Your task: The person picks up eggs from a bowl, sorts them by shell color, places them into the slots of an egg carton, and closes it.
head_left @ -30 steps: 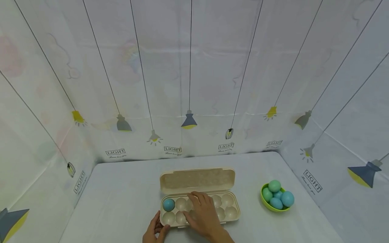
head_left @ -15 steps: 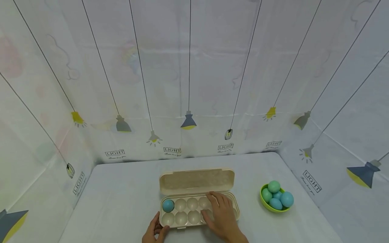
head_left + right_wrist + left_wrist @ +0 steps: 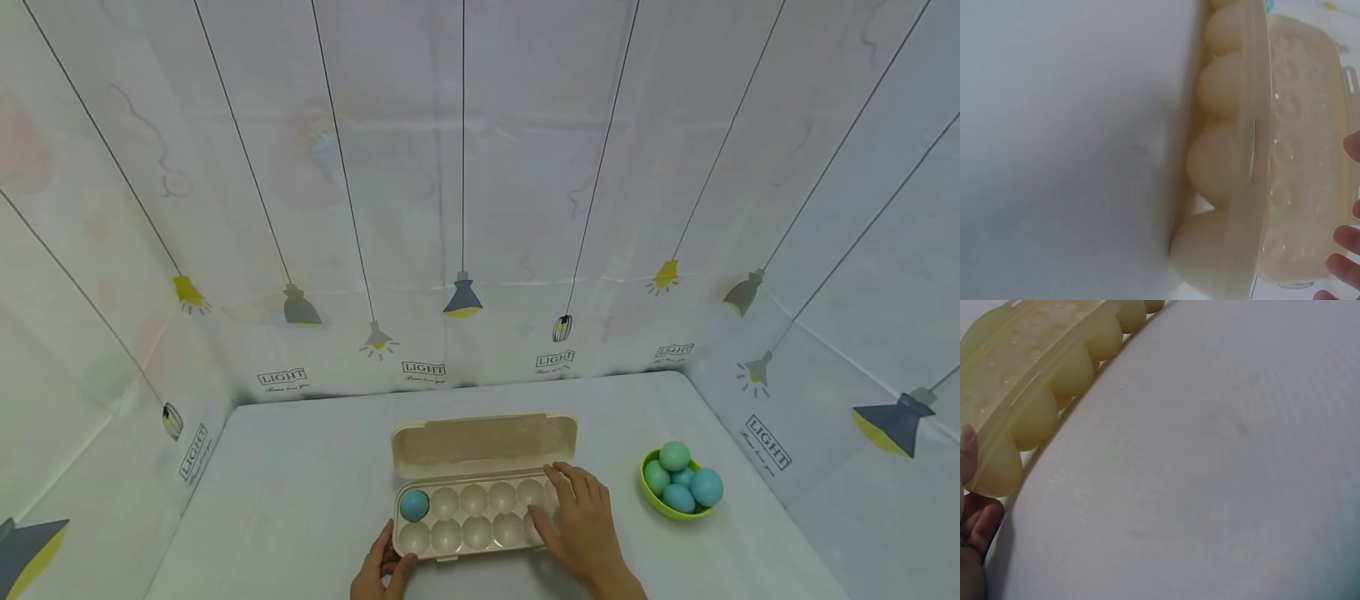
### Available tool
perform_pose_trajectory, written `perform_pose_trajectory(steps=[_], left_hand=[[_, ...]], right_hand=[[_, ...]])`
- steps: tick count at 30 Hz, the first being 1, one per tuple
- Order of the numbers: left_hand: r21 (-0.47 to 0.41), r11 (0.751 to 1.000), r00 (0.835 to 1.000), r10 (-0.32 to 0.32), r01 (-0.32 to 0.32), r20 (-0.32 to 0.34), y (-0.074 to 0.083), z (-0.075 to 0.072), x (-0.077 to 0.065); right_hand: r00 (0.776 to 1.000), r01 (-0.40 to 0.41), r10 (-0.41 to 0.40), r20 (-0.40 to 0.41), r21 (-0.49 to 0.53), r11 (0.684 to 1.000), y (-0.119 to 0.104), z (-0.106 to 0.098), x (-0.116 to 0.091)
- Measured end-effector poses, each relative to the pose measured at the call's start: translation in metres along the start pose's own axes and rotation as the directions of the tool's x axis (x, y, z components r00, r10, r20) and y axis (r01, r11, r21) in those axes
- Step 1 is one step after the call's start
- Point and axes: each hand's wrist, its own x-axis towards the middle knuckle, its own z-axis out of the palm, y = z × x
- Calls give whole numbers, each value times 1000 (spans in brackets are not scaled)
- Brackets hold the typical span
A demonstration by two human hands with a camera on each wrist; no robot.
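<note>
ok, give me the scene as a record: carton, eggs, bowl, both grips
carton: on table, lid open
carton egg: one visible, blue, leftmost cup, far row
bowl: green, right of carton
bowl eggs: five visible, two green, three blue
left grip: holds carton's near-left corner
right grip: over carton's right end, contact unclear

Head view is looking dim, greyish. Left wrist view is going soft and bowing the carton point(image 3: 1035, 419). Right wrist view is running hazy: shadow is spreading over the table point(image 3: 1066, 156), small glints are dotting the lid point(image 3: 1304, 156).
</note>
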Motion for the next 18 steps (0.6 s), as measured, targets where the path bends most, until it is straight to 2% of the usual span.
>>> perform_pose_trajectory(steps=[7,13,18], left_hand=[[10,999,999,39,-39,-9,-3,1,-7],[76,996,999,38,-38,-9,-5,0,-6],[80,997,1000,17,-18,11,-2,-2,-2]], right_hand=[[999,-52,52,15,-31,998,16,-15,-6],[999,-53,52,-15,-62,997,34,-23,-5],[997,-77,75,-22,-86,993,50,-32,-2]])
